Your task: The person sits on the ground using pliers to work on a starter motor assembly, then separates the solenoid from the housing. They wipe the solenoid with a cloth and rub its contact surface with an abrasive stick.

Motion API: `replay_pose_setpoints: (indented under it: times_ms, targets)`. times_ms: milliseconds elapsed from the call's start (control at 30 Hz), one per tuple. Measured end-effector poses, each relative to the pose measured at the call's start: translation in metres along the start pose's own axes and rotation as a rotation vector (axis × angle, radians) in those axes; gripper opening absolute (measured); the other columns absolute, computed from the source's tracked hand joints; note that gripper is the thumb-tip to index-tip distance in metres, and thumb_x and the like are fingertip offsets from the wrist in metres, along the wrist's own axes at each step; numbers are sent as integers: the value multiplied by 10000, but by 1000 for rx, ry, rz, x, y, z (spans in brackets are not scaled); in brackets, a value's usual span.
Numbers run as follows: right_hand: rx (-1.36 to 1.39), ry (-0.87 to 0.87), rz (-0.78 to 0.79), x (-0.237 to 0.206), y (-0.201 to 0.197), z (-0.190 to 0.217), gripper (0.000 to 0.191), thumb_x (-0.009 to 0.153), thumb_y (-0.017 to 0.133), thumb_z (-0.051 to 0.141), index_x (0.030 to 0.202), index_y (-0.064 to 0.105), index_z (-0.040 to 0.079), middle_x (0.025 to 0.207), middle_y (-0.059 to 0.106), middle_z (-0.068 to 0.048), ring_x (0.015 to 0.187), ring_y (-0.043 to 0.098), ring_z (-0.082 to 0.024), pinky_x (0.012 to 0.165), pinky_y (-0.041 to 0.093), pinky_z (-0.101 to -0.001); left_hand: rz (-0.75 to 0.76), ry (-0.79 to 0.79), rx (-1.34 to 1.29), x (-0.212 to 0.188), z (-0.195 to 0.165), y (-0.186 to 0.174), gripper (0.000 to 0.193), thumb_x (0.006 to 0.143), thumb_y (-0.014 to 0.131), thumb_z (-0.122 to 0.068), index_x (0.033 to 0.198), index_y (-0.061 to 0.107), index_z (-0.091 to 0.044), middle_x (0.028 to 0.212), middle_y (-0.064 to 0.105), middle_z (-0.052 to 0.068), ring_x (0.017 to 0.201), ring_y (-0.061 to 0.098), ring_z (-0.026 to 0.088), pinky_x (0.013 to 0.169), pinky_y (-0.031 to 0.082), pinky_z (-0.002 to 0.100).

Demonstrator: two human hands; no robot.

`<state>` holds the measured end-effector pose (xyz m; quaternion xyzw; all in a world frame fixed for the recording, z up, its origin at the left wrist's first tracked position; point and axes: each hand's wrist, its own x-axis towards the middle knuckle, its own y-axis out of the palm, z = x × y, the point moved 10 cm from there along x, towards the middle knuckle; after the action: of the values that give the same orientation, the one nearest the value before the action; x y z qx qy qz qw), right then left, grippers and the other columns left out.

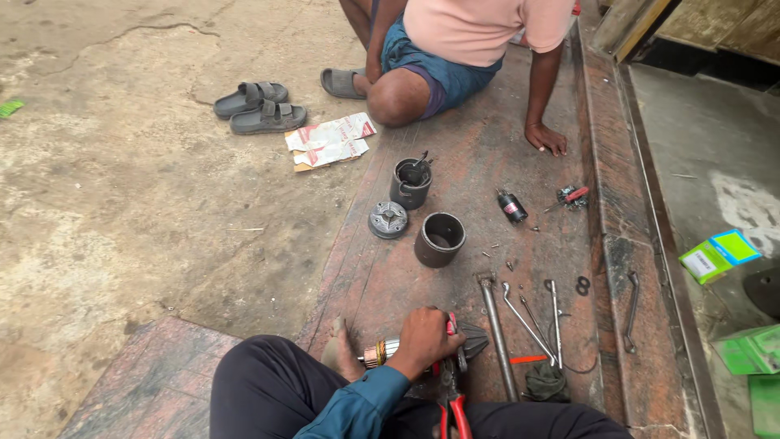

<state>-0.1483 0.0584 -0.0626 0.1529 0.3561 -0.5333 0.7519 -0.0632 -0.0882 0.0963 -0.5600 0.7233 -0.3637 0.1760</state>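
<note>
My left hand is closed over a motor armature with a copper end and a silver shaft, low on the reddish stone slab. Red-handled pliers lie right under the hand, their dark head by my fingers; I cannot tell whether the hand grips them too. My right hand is out of sight. My bare foot rests just left of the armature.
Ahead stand two dark metal cylinders and a round end cap. A long bar, spanners and a dark rag lie to the right. Another person sits beyond, one hand on the slab. Sandals and green boxes lie off to the sides.
</note>
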Motion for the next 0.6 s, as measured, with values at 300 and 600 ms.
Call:
replay_pose_setpoints:
  times_ms: [300,600]
  targets:
    - [68,31,33,-5,-21,0,485,812,782,372,1196,608,133,884,635,-38,780,616,-162,667,494,-331,6,45,33,-1,-9,-3,459,742,794,-427,709,707,23,793,673,268,727,671,456,708,556,537]
    - [168,96,23,-21,-28,-3,459,814,775,368,1182,614,146,880,616,-11,774,595,-130,652,478,-311,33,8,22,6,-1,-6,483,733,813,-459,710,716,13,759,676,258,723,679,443,692,556,537]
